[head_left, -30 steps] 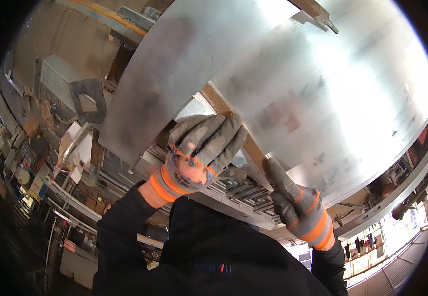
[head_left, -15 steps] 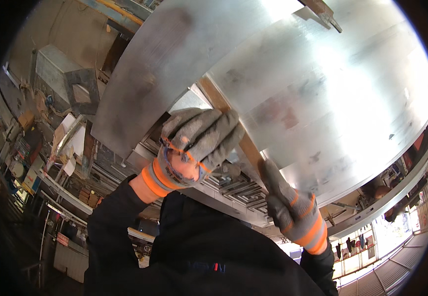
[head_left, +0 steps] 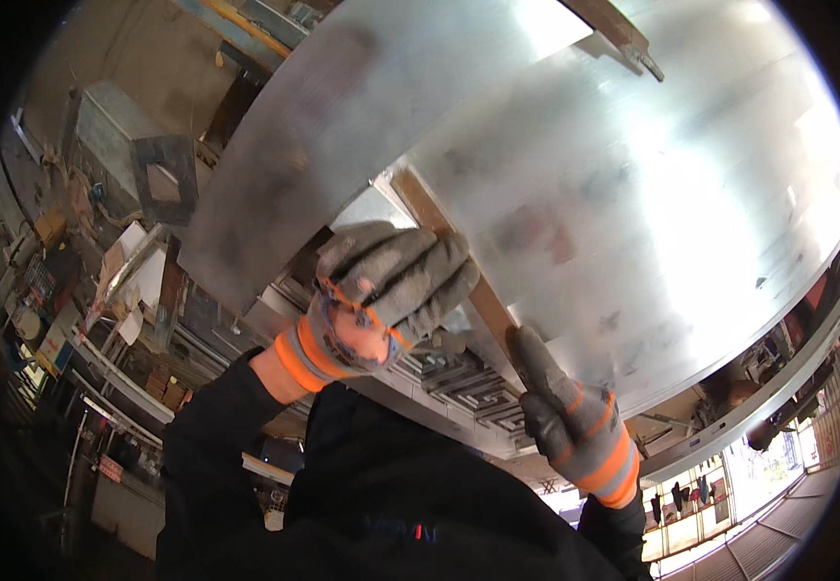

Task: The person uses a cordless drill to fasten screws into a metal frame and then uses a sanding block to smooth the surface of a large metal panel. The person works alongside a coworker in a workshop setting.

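Observation:
Both my hands wear grey work gloves with orange bands. A narrow brown flat bar [head_left: 494, 308] slants along the cut edge of a large shiny metal sheet [head_left: 575, 174]. My left hand [head_left: 396, 281] lies over the bar's middle, fingers bent across it and thumb side toward my body. At the bar's near end, my right hand [head_left: 570, 412] grips it, with the forefinger stretched along its top. Part of the bar is hidden beneath both gloves. Below the sheet's edge, a metal panel with an angular maze-like pattern [head_left: 488, 395] shows between my hands.
A rusty metal piece with a pointed tip [head_left: 623, 41] rests on the sheet's far part. To the left lie a square metal frame [head_left: 163, 179], scrap and boards [head_left: 139, 281]. A long curved metal rail [head_left: 778, 387] runs past the sheet at the right.
The bar has slid a little toward me along the sheet's edge, and both hands have come slightly nearer with it. Their hold looks the same.

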`<state>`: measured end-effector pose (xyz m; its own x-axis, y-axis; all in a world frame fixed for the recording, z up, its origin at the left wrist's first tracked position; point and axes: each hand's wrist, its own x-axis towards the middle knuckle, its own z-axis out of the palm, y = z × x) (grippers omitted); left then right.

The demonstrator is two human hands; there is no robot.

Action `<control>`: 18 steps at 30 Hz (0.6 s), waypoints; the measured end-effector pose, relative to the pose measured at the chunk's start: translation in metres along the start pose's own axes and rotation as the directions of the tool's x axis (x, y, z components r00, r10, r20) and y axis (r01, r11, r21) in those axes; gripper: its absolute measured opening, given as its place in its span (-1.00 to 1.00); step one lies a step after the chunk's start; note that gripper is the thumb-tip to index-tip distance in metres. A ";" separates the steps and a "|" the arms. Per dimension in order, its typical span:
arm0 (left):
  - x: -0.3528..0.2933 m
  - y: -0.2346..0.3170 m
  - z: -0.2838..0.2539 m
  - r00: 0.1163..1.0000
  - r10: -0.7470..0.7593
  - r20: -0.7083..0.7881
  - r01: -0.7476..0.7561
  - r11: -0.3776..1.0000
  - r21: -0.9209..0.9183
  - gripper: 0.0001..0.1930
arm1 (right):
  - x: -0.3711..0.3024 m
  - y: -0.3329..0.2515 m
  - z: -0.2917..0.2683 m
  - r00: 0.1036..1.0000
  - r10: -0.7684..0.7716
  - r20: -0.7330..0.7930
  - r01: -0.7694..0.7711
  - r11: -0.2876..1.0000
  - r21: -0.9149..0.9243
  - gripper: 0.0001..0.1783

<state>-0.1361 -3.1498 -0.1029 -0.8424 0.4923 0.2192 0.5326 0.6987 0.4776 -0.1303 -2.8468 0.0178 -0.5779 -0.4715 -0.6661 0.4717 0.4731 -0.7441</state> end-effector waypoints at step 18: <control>0.001 0.003 -0.002 0.999 0.044 0.016 -0.044 0.998 0.046 -0.61 | 0.006 0.009 0.013 0.995 -0.047 -0.086 0.044 0.999 -0.032 -0.20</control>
<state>-0.1361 -3.1484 -0.0995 -0.8169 0.5308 0.2259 0.5727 0.6993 0.4277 -0.1209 -2.8550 0.0068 -0.6544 -0.4272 -0.6239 0.4242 0.4756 -0.7706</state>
